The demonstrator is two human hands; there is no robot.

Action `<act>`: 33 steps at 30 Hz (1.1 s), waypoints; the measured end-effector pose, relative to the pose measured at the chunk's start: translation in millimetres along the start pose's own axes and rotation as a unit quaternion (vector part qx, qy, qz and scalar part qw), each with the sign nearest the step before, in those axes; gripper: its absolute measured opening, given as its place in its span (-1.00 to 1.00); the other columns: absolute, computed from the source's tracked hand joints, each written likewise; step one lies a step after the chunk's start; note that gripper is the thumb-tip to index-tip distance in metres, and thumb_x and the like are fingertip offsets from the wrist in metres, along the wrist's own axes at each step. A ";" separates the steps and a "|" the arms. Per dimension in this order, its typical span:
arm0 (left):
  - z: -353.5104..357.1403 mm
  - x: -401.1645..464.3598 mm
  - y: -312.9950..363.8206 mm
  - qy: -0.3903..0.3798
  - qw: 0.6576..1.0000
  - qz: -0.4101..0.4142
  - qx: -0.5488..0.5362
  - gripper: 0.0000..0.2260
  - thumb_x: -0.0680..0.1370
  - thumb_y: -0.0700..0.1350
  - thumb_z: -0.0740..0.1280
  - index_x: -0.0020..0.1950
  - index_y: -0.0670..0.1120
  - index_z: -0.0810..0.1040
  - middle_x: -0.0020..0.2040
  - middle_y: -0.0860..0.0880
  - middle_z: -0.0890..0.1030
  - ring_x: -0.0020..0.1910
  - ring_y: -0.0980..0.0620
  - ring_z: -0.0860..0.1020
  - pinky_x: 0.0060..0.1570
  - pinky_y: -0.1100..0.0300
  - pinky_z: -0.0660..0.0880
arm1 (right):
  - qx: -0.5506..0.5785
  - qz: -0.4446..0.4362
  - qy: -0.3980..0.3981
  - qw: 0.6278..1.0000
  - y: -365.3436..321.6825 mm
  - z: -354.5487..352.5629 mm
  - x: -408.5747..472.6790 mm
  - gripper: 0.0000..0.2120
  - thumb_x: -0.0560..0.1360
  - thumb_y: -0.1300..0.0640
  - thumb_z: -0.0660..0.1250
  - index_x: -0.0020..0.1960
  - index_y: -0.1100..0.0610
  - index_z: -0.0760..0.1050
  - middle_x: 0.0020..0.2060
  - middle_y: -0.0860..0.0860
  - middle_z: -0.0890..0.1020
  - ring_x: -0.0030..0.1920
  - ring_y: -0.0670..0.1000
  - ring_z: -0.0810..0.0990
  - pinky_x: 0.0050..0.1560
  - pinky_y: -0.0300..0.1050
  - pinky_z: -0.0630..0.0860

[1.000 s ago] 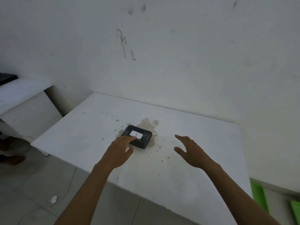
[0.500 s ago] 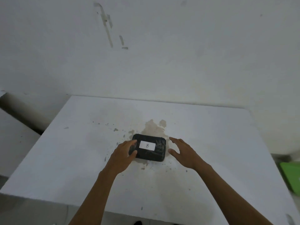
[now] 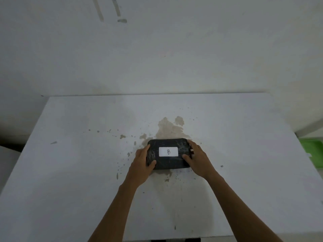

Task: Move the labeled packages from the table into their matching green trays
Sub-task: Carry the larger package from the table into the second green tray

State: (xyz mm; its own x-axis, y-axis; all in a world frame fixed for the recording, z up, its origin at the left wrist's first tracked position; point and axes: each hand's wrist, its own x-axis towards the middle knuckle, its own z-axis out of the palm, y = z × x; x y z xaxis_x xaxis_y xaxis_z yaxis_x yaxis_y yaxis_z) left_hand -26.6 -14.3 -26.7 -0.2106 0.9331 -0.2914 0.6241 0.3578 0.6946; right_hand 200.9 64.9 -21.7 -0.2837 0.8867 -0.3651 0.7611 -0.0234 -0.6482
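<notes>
A black wrapped package [image 3: 168, 154] with a white label [image 3: 168, 151] marked "B" lies flat near the centre of a white table [image 3: 73, 172], clasped at both short ends. The person's left hand [image 3: 142, 162] grips its 9 o'clock end, thumb over the near corner; the right hand [image 3: 198, 158] grips the 3 o'clock end, thumb pressed on top beside the label. A brown stain [image 3: 170, 127] spreads from under the package toward 12 o'clock, with smaller specks scattered toward 9 o'clock. At 3 o'clock, beyond the table's edge and well apart from the package, part of a green tray [image 3: 312, 151] shows. A scuffed white wall [image 3: 157, 49] rises behind the table.
</notes>
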 end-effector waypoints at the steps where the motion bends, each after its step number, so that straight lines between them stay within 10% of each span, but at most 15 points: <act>1: 2.0 1.4 -0.3 0.004 1.000 -0.005 -0.007 -0.38 0.55 -0.01 0.32 0.55 -0.03 0.13 0.47 -0.12 0.32 0.40 -0.13 0.40 0.33 -0.04 0.44 | 0.008 0.001 0.008 1.000 0.4 2.1 0.4 -0.39 0.55 -0.02 0.28 0.53 -0.02 0.11 0.42 0.07 0.39 0.32 0.16 0.48 0.32 0.16 0.47; 6: 2.2 1.5 3.8 0.007 0.999 -0.006 -0.048 -0.34 0.55 -0.06 0.34 0.56 0.01 0.08 0.46 -0.13 0.30 0.39 -0.14 0.39 0.31 -0.02 0.44 | 0.058 0.009 0.040 0.997 -0.9 3.1 -2.3 -0.36 0.53 0.04 0.34 0.53 -0.01 0.14 0.41 0.07 0.42 0.31 0.15 0.49 0.29 0.15 0.50; 13: -40.2 -0.2 40.4 0.056 0.989 0.062 -0.120 -0.36 0.53 -0.10 0.36 0.53 0.13 0.13 0.37 -0.06 0.34 0.28 -0.09 0.48 0.11 0.05 0.61 | 0.134 -0.047 0.120 0.983 -25.7 -36.0 -11.7 -0.40 0.53 0.07 0.35 0.51 0.02 0.22 0.36 0.01 0.45 0.10 -0.07 0.49 -0.06 -0.40 0.45; 18: -79.8 -10.5 90.5 0.110 0.973 0.148 -0.137 -0.37 0.53 -0.12 0.37 0.52 0.08 0.16 0.37 -0.05 0.33 0.22 0.05 0.45 -0.15 0.48 0.53 | 0.173 -0.115 0.176 0.962 -66.3 -84.9 -31.7 -0.41 0.54 0.10 0.34 0.52 0.01 0.22 0.36 -0.02 0.43 0.11 -0.08 0.49 -0.09 -0.43 0.47; 33: -29.7 -52.5 237.0 0.076 0.935 0.292 -0.187 -0.37 0.54 -0.15 0.35 0.52 0.15 0.15 0.29 0.09 0.33 0.19 0.06 0.49 -0.08 0.43 0.54 | 0.200 -0.142 0.317 0.916 -19.8 -218.6 -143.3 -0.39 0.53 0.12 0.36 0.51 -0.03 0.23 0.33 -0.09 0.44 0.07 -0.09 0.52 0.02 -0.34 0.44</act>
State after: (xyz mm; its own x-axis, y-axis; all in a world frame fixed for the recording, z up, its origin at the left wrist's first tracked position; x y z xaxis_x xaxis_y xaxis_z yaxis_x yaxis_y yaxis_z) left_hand 110.0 22.6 172.7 -0.0392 0.9571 0.2872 0.3648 -0.2539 0.8958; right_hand 353.9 39.1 189.5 0.0551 0.9701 0.2362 0.3989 0.1955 -0.8959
